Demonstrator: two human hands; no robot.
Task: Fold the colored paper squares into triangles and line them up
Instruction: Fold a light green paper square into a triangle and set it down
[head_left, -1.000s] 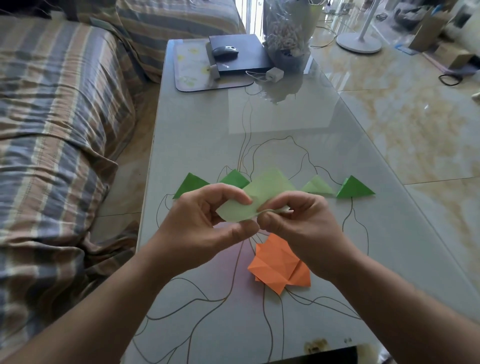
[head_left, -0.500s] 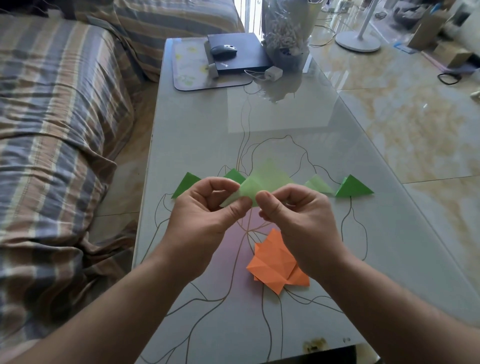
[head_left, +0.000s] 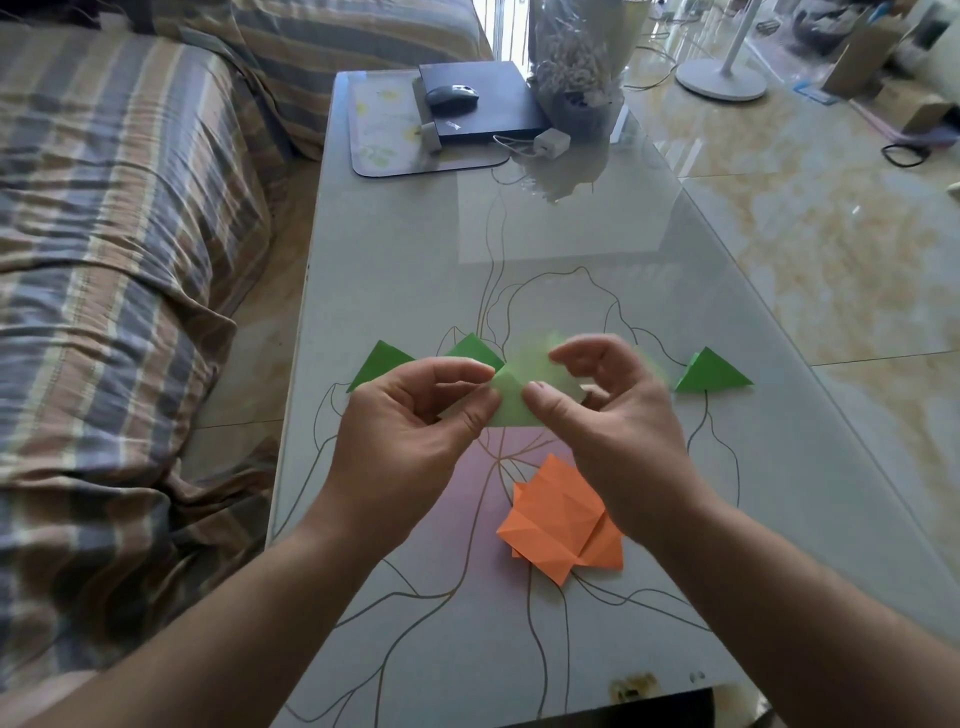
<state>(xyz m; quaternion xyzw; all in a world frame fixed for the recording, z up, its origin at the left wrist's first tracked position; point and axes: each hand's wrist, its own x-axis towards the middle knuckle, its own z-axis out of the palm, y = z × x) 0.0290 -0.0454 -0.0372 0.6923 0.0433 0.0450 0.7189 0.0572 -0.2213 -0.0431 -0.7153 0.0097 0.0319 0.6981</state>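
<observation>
I hold a light green paper (head_left: 511, 402), partly folded, above the middle of the table. My left hand (head_left: 415, 415) pinches its left corner between thumb and forefinger. My right hand (head_left: 613, 415) presses its thumb on the paper's front, with the other fingers curled and lifted behind it. Behind my hands lies a row of green folded triangles: one at the left (head_left: 378, 362), a second (head_left: 475, 351) beside it, and one at the right (head_left: 711, 371). A stack of creased orange papers (head_left: 561, 519) lies on the table below my right hand.
The glass table (head_left: 519, 260) has a flower line drawing. At its far end sit a black laptop (head_left: 483, 104) with a mouse (head_left: 451, 95), a mat (head_left: 384, 135), a white charger (head_left: 551, 141) and a wrapped bouquet (head_left: 574, 67). A striped sofa (head_left: 119, 234) runs along the left.
The light green paper has been folded smaller and turned. My right fingers have lifted off it and spread, leaving the thumb on the paper. Both hands stayed above the row.
</observation>
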